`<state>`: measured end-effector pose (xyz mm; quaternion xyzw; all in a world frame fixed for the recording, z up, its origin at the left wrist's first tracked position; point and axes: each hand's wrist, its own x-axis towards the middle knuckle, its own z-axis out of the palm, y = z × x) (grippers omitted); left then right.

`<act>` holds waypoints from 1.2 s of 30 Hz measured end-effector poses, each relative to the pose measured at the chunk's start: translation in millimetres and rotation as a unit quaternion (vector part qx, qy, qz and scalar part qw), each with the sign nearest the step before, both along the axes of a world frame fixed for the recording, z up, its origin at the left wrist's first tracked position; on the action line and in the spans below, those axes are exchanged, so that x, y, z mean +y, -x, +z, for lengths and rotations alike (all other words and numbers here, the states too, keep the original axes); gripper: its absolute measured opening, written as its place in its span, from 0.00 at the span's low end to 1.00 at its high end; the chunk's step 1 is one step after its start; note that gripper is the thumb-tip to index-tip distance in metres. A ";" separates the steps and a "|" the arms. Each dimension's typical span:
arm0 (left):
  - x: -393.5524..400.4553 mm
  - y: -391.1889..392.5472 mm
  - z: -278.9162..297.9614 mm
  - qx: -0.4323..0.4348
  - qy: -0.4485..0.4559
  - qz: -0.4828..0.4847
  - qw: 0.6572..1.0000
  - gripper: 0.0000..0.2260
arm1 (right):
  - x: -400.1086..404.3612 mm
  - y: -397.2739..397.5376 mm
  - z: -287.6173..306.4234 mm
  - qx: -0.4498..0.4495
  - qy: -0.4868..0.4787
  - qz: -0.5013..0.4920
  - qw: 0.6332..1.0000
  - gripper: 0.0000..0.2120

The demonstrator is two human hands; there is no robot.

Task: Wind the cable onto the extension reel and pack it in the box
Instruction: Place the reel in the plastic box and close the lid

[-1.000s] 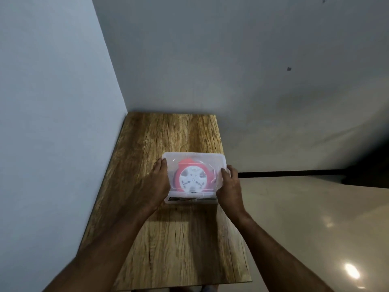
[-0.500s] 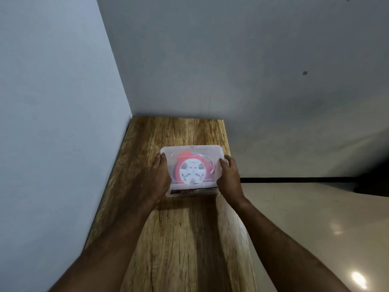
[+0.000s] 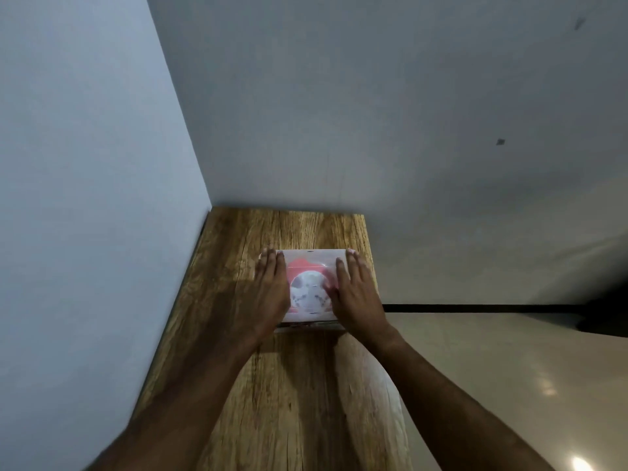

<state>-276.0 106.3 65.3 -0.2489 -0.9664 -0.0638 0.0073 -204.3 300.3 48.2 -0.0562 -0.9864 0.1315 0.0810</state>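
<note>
The extension reel (image 3: 310,294) is lying flat inside the box (image 3: 311,258), its white round face and red body showing dimly through the cloudy lid; the picture is blurred here, so the cable itself cannot be made out. The box, a translucent plastic one with its lid on, is sitting on the wooden table (image 3: 289,385), toward the far half of the top and closer to the right edge than to the left. Both hands are lying palm down on the lid with the fingers stretched out straight and close together, gripping nothing. The left hand (image 3: 270,290) is covering the left part of the lid, its fingertips reaching the far left corner. The right hand (image 3: 355,294) is covering the right part, its fingertips reaching the far right corner and its thumb resting toward the middle over the reel's face. Between the two hands a strip of lid is showing. Both bare forearms are running back toward the camera over the near part of the table. The table is standing in a corner, its left edge against a pale bluish wall (image 3: 85,198) and its far end against a grey wall (image 3: 373,113). To the right a glossy pale floor (image 3: 509,385) is catching spots of light.
</note>
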 end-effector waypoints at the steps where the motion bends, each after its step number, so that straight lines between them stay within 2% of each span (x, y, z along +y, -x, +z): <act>1: 7.3 -0.8 -2.6 -0.002 0.022 -0.023 0.999 0.45 | -3.0 5.6 -0.9 -0.018 -0.017 0.027 0.999 0.36; 4: 21.4 -2.0 -10.3 -0.042 0.100 -0.065 0.992 0.43 | -8.0 16.6 -7.4 -0.060 -0.042 0.076 0.994 0.38; 6: 22.6 -1.8 -15.1 -0.055 0.107 -0.063 0.991 0.41 | -6.8 20.0 -13.1 -0.071 -0.043 0.081 0.993 0.40; 10: 17.8 -9.8 -15.0 -0.027 0.112 -0.083 0.990 0.36 | -5.3 20.5 -22.9 -0.079 -0.056 0.086 0.992 0.38; 19: 19.2 -12.3 -14.0 -0.033 0.122 -0.086 0.988 0.37 | -6.0 22.4 -22.9 -0.079 -0.038 0.085 0.993 0.41; 22: 17.5 -7.1 -8.7 -0.033 0.068 -0.078 0.994 0.32 | 3.6 20.1 -10.5 -0.006 0.050 0.045 0.998 0.37; 24: 14.9 -6.2 5.0 -0.050 -0.026 -0.013 0.998 0.28 | 13.6 15.0 0.2 0.073 0.120 -0.026 0.990 0.29; 26: 9.5 -5.2 22.2 -0.037 -0.140 0.077 0.987 0.26 | 25.1 11.3 3.5 0.100 0.214 -0.099 0.967 0.22; 29: -3.7 -2.3 31.7 -0.065 -0.259 0.189 0.945 0.22 | 43.3 10.9 -5.5 0.058 0.381 -0.201 0.901 0.20; 31: -17.7 4.7 20.3 -0.165 -0.311 0.246 0.903 0.23 | 49.0 8.5 -9.3 0.038 0.522 -0.237 0.819 0.15; 33: -30.4 12.0 3.7 -0.289 -0.416 0.275 0.817 0.31 | 50.3 2.6 -6.9 0.019 0.621 -0.240 0.746 0.14; 34: -35.5 17.6 -14.8 -0.328 -0.461 0.290 0.772 0.34 | 50.3 0.2 -5.3 0.002 0.648 -0.234 0.725 0.15; 36: -41.0 27.3 -51.7 -0.383 -0.519 0.302 0.702 0.29 | 49.9 -2.0 -3.0 -0.034 0.677 -0.224 0.701 0.17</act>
